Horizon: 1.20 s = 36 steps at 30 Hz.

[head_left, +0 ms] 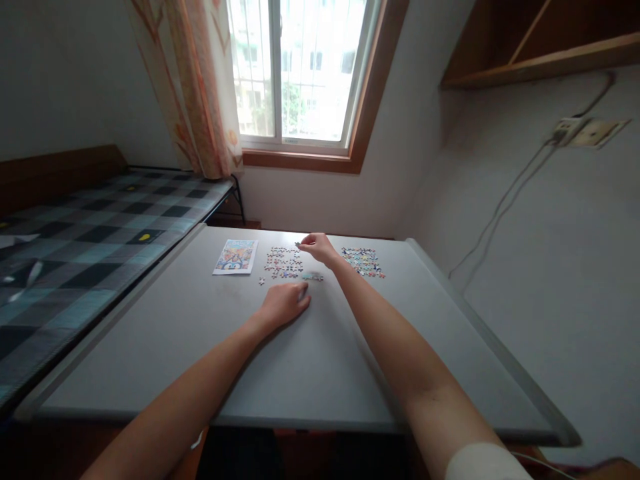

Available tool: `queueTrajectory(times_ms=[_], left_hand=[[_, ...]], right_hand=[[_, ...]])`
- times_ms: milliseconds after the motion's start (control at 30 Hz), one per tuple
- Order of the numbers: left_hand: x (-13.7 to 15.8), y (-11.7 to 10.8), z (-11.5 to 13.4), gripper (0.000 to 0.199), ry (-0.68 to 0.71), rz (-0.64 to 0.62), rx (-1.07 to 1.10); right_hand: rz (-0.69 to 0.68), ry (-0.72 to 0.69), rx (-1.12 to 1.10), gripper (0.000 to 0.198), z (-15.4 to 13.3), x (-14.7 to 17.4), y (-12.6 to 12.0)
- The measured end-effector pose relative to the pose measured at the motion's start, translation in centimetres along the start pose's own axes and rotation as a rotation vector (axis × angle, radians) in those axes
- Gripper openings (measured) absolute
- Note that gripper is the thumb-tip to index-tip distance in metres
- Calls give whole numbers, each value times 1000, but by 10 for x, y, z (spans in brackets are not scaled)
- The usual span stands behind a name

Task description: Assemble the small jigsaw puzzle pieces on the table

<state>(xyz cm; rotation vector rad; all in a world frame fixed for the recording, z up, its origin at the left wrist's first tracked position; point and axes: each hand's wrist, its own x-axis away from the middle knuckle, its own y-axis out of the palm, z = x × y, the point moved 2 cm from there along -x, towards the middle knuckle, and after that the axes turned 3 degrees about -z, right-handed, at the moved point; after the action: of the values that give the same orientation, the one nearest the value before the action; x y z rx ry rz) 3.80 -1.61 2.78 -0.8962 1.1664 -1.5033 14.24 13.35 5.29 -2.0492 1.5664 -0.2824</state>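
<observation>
My right hand (320, 249) reaches over the far part of the table, thumb and fingertips pinched on a small jigsaw puzzle piece (297, 245). Just below and left of it lies a group of loose puzzle pieces (283, 263) in rough rows. My left hand (286, 303) rests on the table nearer to me, its fingers curled; whatever may be inside them is hidden. A short strip of puzzle pieces (313, 277) lies just beyond the left hand. One single piece (261, 281) sits apart to the left. To the right of my right wrist is a second group of pieces (361, 261).
A printed picture sheet (235, 257) lies left of the pieces on the grey table (320, 373). A bed with checked bedding (125, 220) stands along the left. Ahead are a curtain (200, 87) and a window; cables (500, 213) hang on the right wall.
</observation>
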Motion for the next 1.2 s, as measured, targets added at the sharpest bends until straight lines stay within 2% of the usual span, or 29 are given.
queueTrajectory(times_ms=[167,300,400,800,1033,1200], left_hand=[[-2,0,0,34,-28,67,66],[-6,4,-5,34,4,142,192],[-8,8,-10,33,50,180,293],[-9,13,-10,31,135,211,525],[-14,17,-15,33,86,255,583],[-16,20,-18,34,70,289,678]], right_hand=[[29,68,-358,27,28,51,-26],[106,99,-467,33,48,91,-33],[141,67,-510,35,53,108,-30],[84,70,-542,31,51,117,-15],[35,35,-584,36,47,120,-9],[-15,18,-579,32,41,124,-5]])
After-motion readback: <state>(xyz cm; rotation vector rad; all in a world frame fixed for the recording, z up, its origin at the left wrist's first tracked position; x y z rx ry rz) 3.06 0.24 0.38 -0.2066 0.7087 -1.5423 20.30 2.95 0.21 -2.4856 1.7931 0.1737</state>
